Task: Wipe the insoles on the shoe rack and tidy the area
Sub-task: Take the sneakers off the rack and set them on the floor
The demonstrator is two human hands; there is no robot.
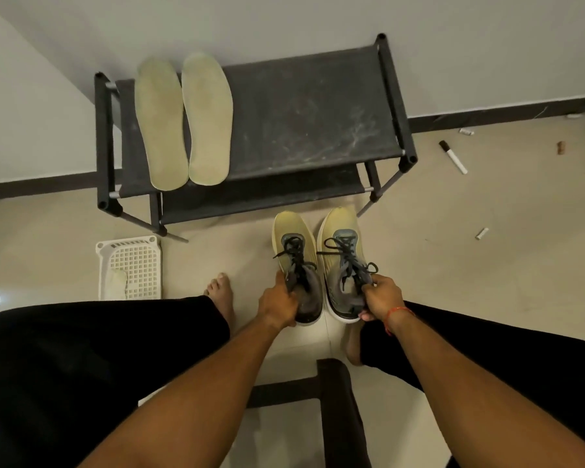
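Head view: we see the left insole [161, 123] and the right insole [208, 119] lying side by side on the left end of the shoe rack [301, 106] top shelf. Our left hand [277, 302] grips the left shoe [293, 228] at its collar, and our right hand [382, 298] grips the right shoe [340, 224] the same way. Both shoes are just in front of the rack. A white basket [129, 265] sits left of them, and a marker [453, 157] lies on the floor to the right.

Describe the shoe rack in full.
The shoe rack is a black tube frame with plastic corner joints carrying dark grey fabric shelves; two tiers show. The top shelf is dusty, streaked with pale scuffs. It stands upright on the tiled floor against the white wall. Two pale insoles lie side by side on its left end.
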